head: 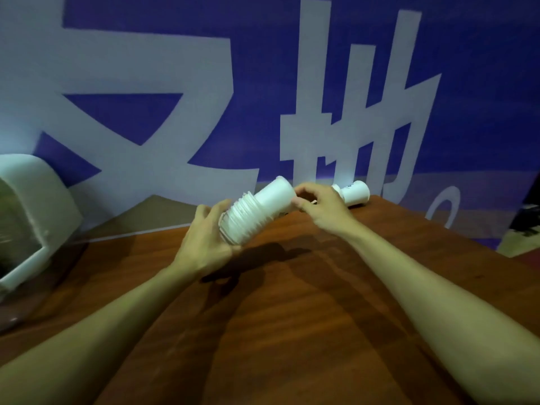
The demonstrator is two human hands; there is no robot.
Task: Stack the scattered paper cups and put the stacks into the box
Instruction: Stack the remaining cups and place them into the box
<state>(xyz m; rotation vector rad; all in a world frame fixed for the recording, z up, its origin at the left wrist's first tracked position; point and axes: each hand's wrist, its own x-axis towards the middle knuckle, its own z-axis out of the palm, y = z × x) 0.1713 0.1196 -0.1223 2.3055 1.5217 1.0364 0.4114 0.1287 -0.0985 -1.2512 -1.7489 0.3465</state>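
Note:
My left hand (204,241) grips a tilted stack of white paper cups (251,214) by its ribbed rim end, held above the brown wooden table (292,317). My right hand (318,206) pinches the closed bottom end of the top cup of that same stack. Just behind my right hand a loose white paper cup (355,192) lies on its side at the table's far edge. A white box (35,200) stands at the left edge of the view, its opening facing me, partly cut off.
A blue wall with large white characters (204,112) rises right behind the table. A dark object (526,223) shows at the far right edge. The table's far edge runs diagonally behind my hands.

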